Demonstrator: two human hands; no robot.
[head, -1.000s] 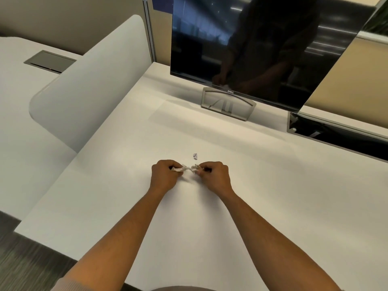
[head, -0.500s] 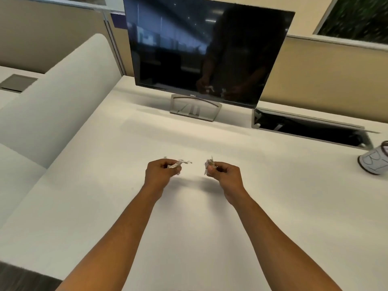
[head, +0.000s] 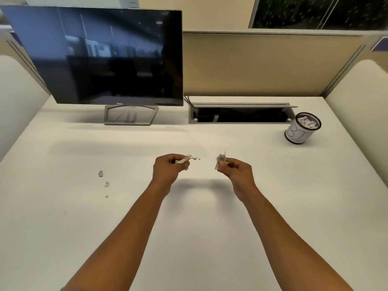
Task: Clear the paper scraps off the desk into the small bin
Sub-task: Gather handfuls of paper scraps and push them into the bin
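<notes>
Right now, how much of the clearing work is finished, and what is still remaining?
Done: the small bin at the far right already holds paper pieces. In hand: the left hand pinches one crumpled scrap and the right hand pinches another scrap, both above the desk. Left: three loose scraps lie on the desk's left side.

Above the white desk [head: 210, 238], the left hand [head: 168, 170] pinches a crumpled paper scrap [head: 188, 159], and the right hand [head: 236, 171] pinches a second torn scrap [head: 220, 159], with a gap between the two. Three loose bits [head: 100, 173] lie on the desk to the left. The small bin [head: 298, 134] (already holding paper) stands far right, beside the open cable tray [head: 239, 114] and the dark Dell monitor [head: 100, 57].
</notes>
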